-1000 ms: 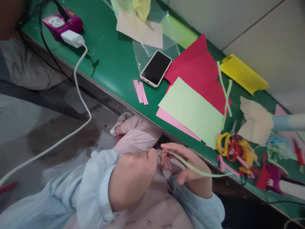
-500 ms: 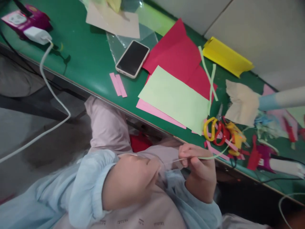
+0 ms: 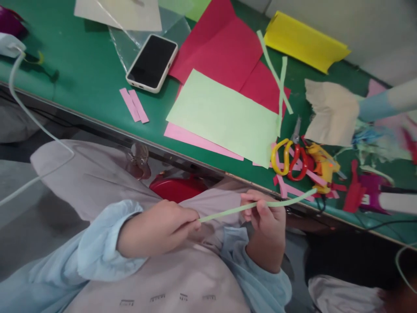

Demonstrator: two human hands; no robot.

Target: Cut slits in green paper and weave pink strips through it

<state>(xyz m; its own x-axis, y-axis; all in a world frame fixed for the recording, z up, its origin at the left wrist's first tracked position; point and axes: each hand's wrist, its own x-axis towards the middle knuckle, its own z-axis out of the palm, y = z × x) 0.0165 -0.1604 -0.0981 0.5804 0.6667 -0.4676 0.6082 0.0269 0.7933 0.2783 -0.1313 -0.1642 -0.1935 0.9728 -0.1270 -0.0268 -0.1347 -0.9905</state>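
Observation:
A thin light-green paper strip (image 3: 224, 213) is stretched between my two hands over my lap. My left hand (image 3: 159, 228) is closed, its thumb and fingers pinching the strip's left end. My right hand (image 3: 267, 221) pinches the strip farther along, and the free end curves past it to the right. On the green table above lie a light-green sheet (image 3: 224, 115), red sheets (image 3: 221, 56) and the edge of a pink sheet (image 3: 202, 141). Two more green strips (image 3: 272, 63) cross beside the red paper.
Yellow-and-red-handled scissors (image 3: 297, 161), a yellow tool (image 3: 322, 163) and pink scraps lie near the table's front edge at right. A phone (image 3: 152, 63) and two pink strips (image 3: 134, 105) are at left. A yellow folded sheet (image 3: 304, 41) stands behind.
My left hand has moved left and down, and the strip now shows as a longer flat band between my hands. The view has shifted, and my left knee has swung outward.

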